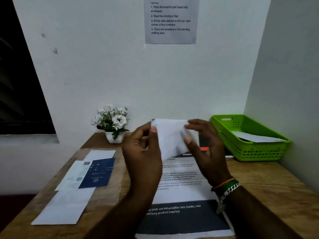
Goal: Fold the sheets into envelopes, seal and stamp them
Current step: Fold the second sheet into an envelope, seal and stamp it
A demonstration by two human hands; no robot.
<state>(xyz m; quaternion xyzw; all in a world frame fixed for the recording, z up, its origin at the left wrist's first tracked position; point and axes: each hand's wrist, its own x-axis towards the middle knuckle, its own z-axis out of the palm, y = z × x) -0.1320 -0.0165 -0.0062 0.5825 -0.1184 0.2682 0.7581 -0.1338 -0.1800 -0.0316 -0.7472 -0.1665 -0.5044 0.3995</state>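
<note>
The person is holding a white envelope (170, 137) up off the counter (269, 183), between the two hands and in front of the wall. The left hand (143, 149) is pinching the envelope's left edge, thumb at the front, the other fingers loosely curled. The right hand (205, 145) is gripping the right end, its fingertips (187, 139) curling over the face of the paper. The envelope's long axis is running side to side, tilting down slightly toward the right, so each hand is holding one end and neither is clearly nearer to it. The picture is blurring here, and I cannot tell whether the flap is open or sealed.

Directly beneath the hands a printed sheet (183, 195) is lying flat on the counter, its long axis pointing away from the person. To the left, blank sheets (65, 204) and a blue leaflet (98, 173) are lying. A green basket (250, 152) is sitting at the far right with a piece of white paper inside, the right hand being the nearer one to it.
</note>
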